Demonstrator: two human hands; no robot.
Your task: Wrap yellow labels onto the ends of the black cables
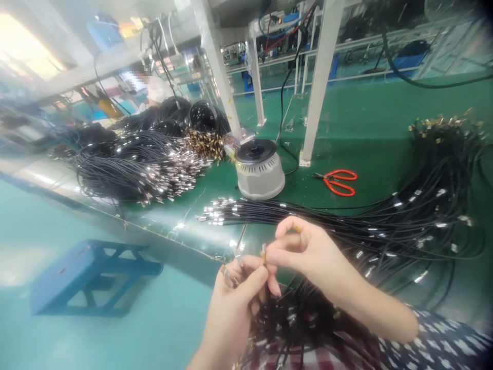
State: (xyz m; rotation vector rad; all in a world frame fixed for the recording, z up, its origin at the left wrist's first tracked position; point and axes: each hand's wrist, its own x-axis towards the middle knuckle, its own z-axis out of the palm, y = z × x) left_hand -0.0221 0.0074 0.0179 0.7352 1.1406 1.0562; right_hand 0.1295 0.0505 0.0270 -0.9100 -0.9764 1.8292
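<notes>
Black cables spread down the right of your green counter. One blue bin, upper right, holds something dark. One round grey device stands at centre. Your left hand and right hand, lower centre, both pinch one small gold-coloured connector, its long axis near upright, pale tip toward the top of the frame.

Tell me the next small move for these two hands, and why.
Probably a small adjustment: the left hand steadies the small gold-coloured piece while the right hand gently works it. The fingertips of both hands come together at that piece, above the dark cables. Whether it is fully fitted is too small to tell, so checking its seating seems sensible.
</notes>
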